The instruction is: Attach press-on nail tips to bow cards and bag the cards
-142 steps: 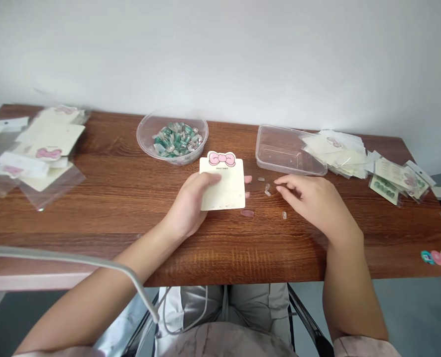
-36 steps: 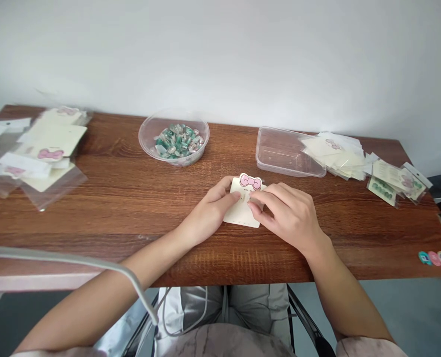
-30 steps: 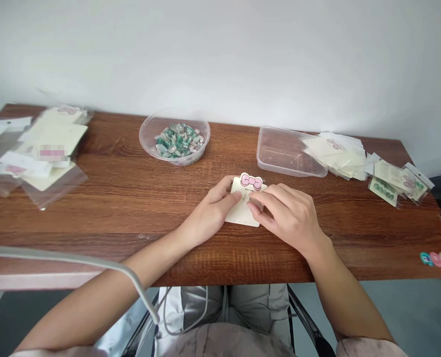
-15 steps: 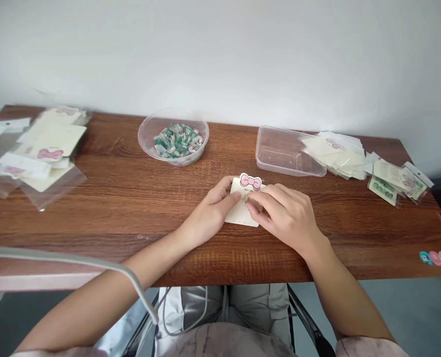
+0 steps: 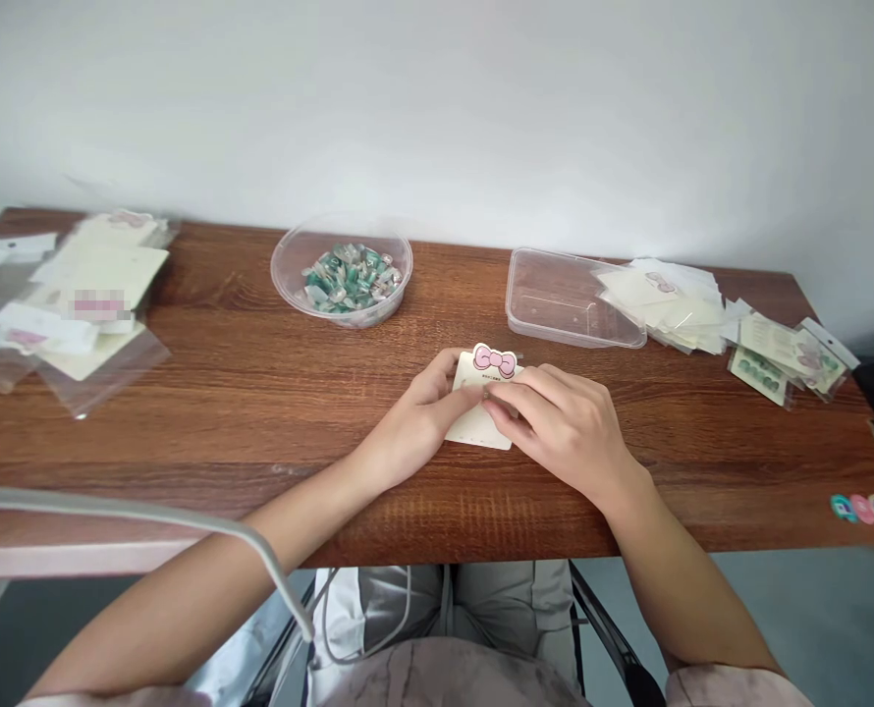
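The left hand (image 5: 414, 417) half-curls over the bow-topped paper card (image 5: 477, 430) on the wooden bench (image 5: 208, 422), while the right hand (image 5: 566, 432) bunches against its middle, any pinched item hidden.

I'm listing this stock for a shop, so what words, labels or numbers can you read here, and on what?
Bow card: tiny print under the bow, too small to read.
Round stickers: any marks too small to read.
Packets: print too blurred to read.

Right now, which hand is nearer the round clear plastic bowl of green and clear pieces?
Left. The left hand rests on the pink-bow cream card, down and right of the bowl; the right hand sits further right.
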Tool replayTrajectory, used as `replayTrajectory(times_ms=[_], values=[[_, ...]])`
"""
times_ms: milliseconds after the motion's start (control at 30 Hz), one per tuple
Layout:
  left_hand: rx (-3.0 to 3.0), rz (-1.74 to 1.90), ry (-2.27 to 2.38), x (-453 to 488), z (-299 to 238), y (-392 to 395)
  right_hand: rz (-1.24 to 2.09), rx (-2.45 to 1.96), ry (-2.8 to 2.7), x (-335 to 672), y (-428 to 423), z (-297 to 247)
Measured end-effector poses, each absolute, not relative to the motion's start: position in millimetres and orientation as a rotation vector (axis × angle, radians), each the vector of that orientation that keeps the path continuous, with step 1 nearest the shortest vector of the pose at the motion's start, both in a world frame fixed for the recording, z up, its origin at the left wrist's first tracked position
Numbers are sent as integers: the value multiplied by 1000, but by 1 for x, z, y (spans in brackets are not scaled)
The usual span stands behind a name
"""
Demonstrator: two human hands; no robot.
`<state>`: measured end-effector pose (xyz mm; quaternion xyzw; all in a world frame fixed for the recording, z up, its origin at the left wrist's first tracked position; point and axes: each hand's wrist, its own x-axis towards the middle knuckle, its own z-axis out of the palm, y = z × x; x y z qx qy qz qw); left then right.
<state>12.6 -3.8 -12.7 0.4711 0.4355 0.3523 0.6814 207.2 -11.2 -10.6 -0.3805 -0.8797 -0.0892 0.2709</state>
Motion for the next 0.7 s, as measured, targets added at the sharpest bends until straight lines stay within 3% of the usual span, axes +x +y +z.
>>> replayTrajectory(times_ms=[433, 700], values=[[823, 787, 918, 14, -13, -2, -170, -1017, -2341, 206, -12, -8], [628, 775, 900, 14, -12, 4, -59, -1009, -2024, 228, -10, 2]])
